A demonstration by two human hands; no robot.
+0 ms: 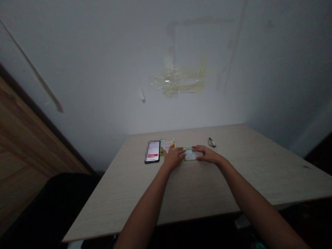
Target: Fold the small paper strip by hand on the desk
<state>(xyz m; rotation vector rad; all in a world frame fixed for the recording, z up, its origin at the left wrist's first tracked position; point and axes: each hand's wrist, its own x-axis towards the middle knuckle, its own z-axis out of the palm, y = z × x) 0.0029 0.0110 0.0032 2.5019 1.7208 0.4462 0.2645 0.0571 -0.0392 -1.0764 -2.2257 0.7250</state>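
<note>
A small green-edged card with a pale middle lies on the table between my two hands. At its left edge is my left hand, thumb and forefinger gripping the card there while the other fingers spread over a printed booklet. My right hand spans the card's right side, fingers at the far edge and thumb at the near edge. Part of the booklet is hidden under my left hand. Left of it lies a phone with a lit screen, partly blurred.
A small crumpled wrapper lies beyond my right hand. The pale wooden table meets a grey wall bearing strips of clear tape. Wooden panelling and a dark shape stand at the left.
</note>
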